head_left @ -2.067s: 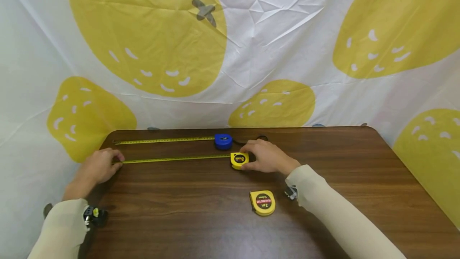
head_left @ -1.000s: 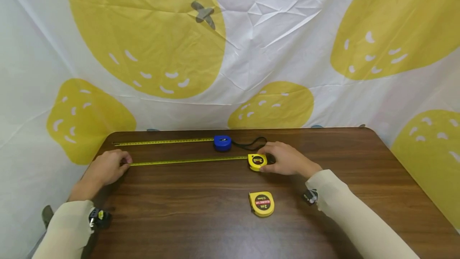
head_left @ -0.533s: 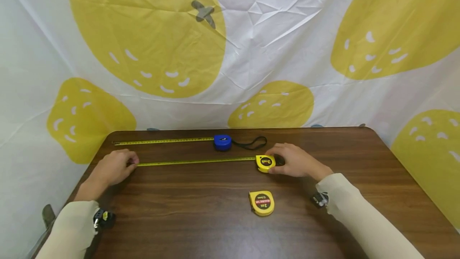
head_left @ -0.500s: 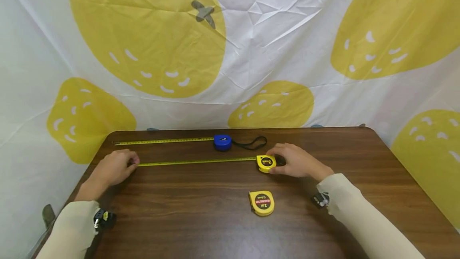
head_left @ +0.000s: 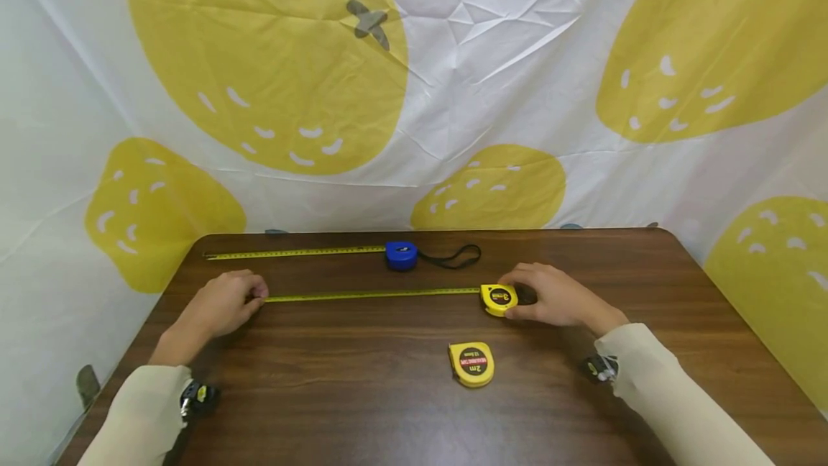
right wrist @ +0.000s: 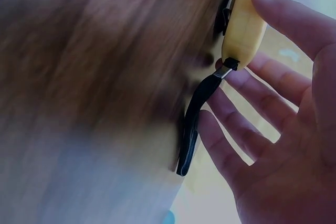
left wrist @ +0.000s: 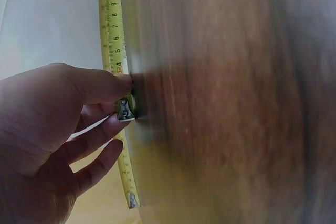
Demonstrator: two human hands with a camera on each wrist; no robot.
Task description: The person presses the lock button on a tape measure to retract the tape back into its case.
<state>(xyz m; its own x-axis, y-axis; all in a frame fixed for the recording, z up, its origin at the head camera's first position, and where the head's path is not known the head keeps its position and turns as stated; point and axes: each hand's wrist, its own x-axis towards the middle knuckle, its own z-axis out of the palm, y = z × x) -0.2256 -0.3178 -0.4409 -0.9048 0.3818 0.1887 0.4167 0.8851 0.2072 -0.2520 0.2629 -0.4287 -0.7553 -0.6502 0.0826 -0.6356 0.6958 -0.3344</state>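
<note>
In the head view my left hand [head_left: 223, 304] pinches the hooked end of a yellow tape blade [head_left: 375, 296]. Its metal hook [left wrist: 125, 109] shows between thumb and fingers in the left wrist view. The blade runs rightward, stretched straight, into a yellow 3 m tape measure [head_left: 499, 299]. My right hand [head_left: 553, 295] grips that case between thumb and fingers, the other fingers spread. From the case hangs a black wrist strap [right wrist: 194, 119], seen in the right wrist view. Both hands are low over the brown table.
Behind the blade lies a blue tape measure [head_left: 402, 255], its own blade [head_left: 297, 253] drawn out to the left and a black strap [head_left: 453, 262] on its right. A yellow 2 m tape measure [head_left: 472, 364] lies in front. A patterned cloth [head_left: 491, 185] hangs behind the wooden table [head_left: 336, 408].
Both hands have shifted to the right and slightly nearer, carrying the yellow 3 m tape measure and blade end along. More of its blade shows. The blue and 2 m tape measures have stayed put.
</note>
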